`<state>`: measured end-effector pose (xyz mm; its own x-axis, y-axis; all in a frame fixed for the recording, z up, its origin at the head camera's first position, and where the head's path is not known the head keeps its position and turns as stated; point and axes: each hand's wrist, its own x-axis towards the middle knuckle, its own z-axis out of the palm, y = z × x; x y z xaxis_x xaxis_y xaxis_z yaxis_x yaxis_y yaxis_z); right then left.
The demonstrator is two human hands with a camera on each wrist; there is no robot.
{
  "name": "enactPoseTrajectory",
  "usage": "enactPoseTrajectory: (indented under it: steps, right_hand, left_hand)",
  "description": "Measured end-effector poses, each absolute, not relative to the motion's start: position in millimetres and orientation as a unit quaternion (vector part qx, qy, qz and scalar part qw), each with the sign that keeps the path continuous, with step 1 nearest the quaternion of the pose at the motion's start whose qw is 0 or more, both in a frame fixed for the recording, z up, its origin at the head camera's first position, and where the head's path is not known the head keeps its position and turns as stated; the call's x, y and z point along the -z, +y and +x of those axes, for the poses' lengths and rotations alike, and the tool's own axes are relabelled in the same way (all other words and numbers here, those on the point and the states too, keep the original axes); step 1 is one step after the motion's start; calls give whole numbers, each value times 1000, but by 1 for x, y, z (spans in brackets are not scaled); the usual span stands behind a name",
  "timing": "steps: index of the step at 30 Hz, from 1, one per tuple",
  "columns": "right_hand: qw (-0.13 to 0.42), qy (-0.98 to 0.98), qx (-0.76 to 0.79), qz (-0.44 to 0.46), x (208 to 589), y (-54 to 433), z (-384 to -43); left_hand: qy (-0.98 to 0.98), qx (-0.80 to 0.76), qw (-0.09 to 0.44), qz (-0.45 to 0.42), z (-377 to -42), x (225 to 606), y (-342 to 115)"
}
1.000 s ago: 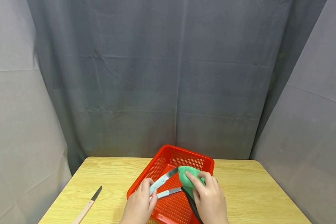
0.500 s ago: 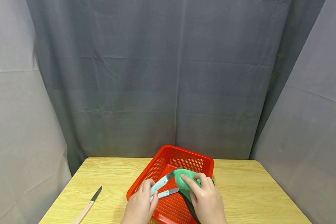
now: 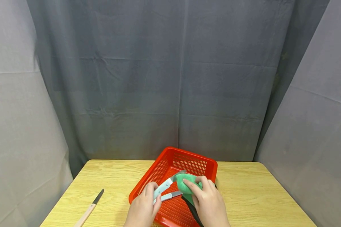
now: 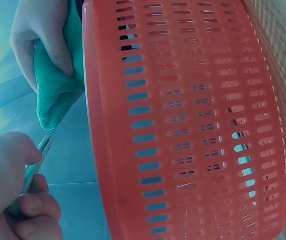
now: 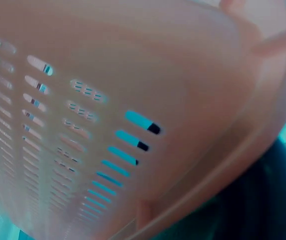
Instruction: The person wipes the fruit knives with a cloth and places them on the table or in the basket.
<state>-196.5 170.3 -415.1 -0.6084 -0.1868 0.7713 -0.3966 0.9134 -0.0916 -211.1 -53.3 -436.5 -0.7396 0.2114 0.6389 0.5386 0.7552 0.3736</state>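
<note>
My left hand point(image 3: 143, 205) grips the pale blue handle of a knife point(image 3: 162, 186), whose blade slants up and right over the basket. A green cloth point(image 3: 184, 183) is pinched in my right hand point(image 3: 208, 200) and folded over part of that blade, with the tip showing beyond it. Below is a second pale blue knife point(image 3: 167, 196), overlapping the basket floor in the head view, its handle end hidden behind my left thumb. A black strip point(image 3: 191, 208) runs below the cloth. In the left wrist view, cloth point(image 4: 58, 95) and knife meet beside the basket rim.
A red plastic basket point(image 3: 147, 178) with slotted walls stands on the wooden table point(image 3: 258, 195) under both hands. Left of it lies another knife point(image 3: 88, 211) with a pale wooden handle and dark blade. Grey curtain point(image 3: 159, 78) hangs behind the table.
My right hand and the cloth have moved left and slightly down along the blade toward the handle, baring the tip. The left hand has shifted only slightly.
</note>
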Motion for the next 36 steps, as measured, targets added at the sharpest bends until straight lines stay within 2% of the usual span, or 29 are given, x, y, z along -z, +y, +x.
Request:
enactPoseTrajectory:
  steps: [7, 15, 24, 36]
  right_hand:
    - [414, -890, -125, 144, 418, 174, -199]
    - [451, -876, -123, 120, 420, 179, -203]
    - [453, -877, -138, 81, 415, 180, -201]
    - [468, -868, -135, 93, 414, 179, -200]
  left_hand:
    - [-889, 276, 299, -211, -209, 435, -52]
    - [-886, 276, 306, -212, -209, 433, -53]
    - [-894, 272, 300, -193, -209, 434, -54]
    - [-890, 257, 341, -162, -211, 436, -55]
